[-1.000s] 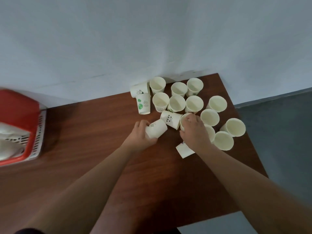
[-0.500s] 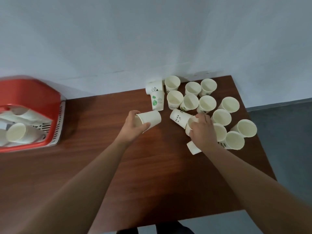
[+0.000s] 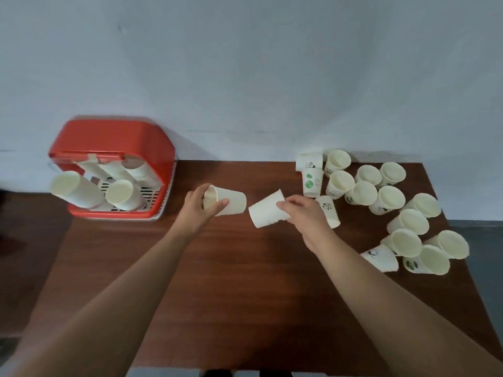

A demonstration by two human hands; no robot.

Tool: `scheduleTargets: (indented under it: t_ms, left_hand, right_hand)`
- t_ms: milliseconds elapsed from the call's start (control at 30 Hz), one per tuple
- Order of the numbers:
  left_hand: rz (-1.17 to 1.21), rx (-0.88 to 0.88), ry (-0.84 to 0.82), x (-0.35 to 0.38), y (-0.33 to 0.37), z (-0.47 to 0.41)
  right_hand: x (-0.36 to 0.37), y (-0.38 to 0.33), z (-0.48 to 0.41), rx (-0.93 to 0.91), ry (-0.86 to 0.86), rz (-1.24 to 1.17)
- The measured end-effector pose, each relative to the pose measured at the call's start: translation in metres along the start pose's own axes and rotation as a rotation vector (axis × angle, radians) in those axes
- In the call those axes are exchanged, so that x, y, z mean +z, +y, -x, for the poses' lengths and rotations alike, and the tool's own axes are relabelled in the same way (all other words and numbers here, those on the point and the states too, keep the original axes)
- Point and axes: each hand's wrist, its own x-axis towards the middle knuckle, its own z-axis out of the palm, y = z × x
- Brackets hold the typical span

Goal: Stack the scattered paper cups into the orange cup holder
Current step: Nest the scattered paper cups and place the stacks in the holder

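At centre frame, left hand with fingers wrapped round a paper cup held sideways, mouth turned left toward the orange cup holder at upper left. Just right of it, apart: right hand pinching a second cup, long axis also near level. Nearer the holder: the left. Loose cups clustered on the table, right side.
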Motion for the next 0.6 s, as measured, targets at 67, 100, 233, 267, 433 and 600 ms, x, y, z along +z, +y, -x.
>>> scheduleTargets:
  t_ms: [67,100,233,267,433,600]
  left_hand:
    - [0.02,-0.028,0.056,-0.041,-0.023,0.004]
    - [0.032,-0.038,0.085,-0.061,-0.033,0.007]
    - [0.039,-0.067,0.187,-0.131,-0.07,0.015]
    - [0.041,-0.068,0.217,-0.146,-0.079,0.015]
    - [0.054,-0.043,0.34,-0.198,-0.109,0.003]
    - [-0.121,-0.009,0.376,-0.211,-0.131,-0.029]
  right_hand:
    - [0.035,-0.01,0.006,-0.013,-0.046,0.036]
    - [0.053,-0.015,0.008,-0.012,-0.062,0.046]
    - [0.122,-0.033,0.013,0.013,-0.128,0.143]
    - [0.138,-0.037,0.014,0.017,-0.146,0.164]
    - [0.2,-0.058,0.014,0.002,-0.193,0.186]
    - [0.24,-0.071,0.005,-0.053,-0.142,0.167]
